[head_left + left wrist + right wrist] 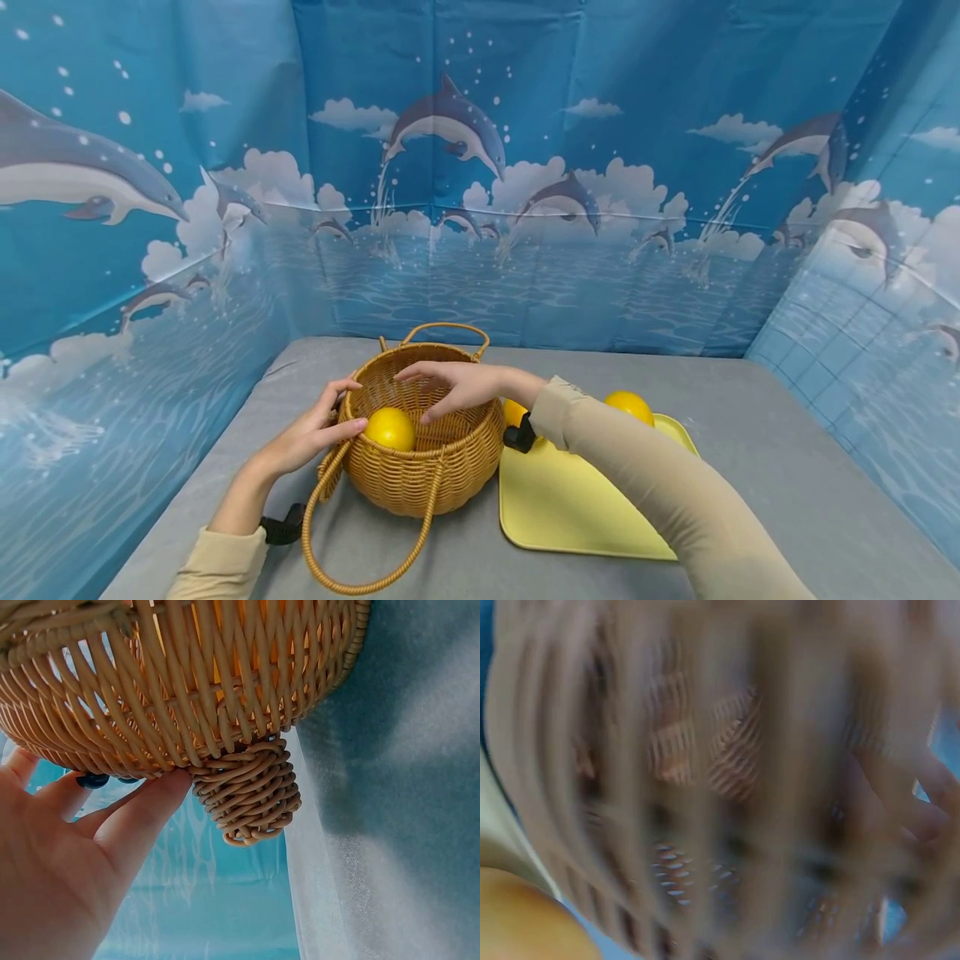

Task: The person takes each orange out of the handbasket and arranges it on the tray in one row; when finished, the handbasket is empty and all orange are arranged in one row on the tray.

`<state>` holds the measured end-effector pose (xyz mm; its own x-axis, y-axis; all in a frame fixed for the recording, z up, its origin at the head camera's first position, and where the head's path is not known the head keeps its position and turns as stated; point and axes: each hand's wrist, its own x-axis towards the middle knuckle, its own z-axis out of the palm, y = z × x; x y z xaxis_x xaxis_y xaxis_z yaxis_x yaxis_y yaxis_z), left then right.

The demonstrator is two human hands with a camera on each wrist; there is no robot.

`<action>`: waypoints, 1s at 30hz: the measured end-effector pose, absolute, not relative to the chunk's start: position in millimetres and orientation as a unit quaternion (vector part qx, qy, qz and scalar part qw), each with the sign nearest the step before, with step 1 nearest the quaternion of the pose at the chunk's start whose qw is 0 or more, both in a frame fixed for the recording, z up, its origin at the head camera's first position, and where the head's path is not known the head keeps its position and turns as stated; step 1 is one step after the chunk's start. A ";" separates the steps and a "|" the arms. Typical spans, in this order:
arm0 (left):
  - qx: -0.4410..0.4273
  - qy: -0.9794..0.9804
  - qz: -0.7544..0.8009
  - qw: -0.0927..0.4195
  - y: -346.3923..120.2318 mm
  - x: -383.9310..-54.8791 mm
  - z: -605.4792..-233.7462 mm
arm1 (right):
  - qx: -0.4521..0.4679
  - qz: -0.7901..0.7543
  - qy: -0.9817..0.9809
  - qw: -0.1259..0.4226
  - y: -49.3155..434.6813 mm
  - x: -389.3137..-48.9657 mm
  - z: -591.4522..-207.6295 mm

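A round wicker basket [420,479] stands on the grey surface with its two rope-like handles folded outward. Inside, against its near left wall, sits an orange [390,429]. My left hand [311,437] holds the basket's left rim, thumb close by the orange; in the left wrist view its fingertips meet the wicker beside a short woven stub [250,796]. Over the opening, my right hand [461,385] hovers palm down, fingers loosely spread and holding nothing. The right wrist view is mostly filled by blurred basket wall [705,825].
A yellow tray [577,508] lies just right of the basket, partly covered by my right forearm. Two more oranges are at the tray: one [630,407] toward its far edge, another [514,413] beside the basket. A dolphin-print curtain [525,275] encloses the surface.
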<state>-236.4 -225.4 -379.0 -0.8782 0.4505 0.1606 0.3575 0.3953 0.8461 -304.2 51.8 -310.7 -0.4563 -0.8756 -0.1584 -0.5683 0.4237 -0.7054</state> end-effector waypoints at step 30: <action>0.243 0.835 0.490 0.049 -226.1 -235.6 -379.9 | -0.521 -0.191 0.772 0.310 33.7 -310.7 -333.8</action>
<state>-235.6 -226.1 -379.9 -0.8766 0.4549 0.1568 0.3586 0.4003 0.8433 -310.7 33.7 -333.8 -0.2651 -0.9226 -0.2803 -0.6854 0.3847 -0.6182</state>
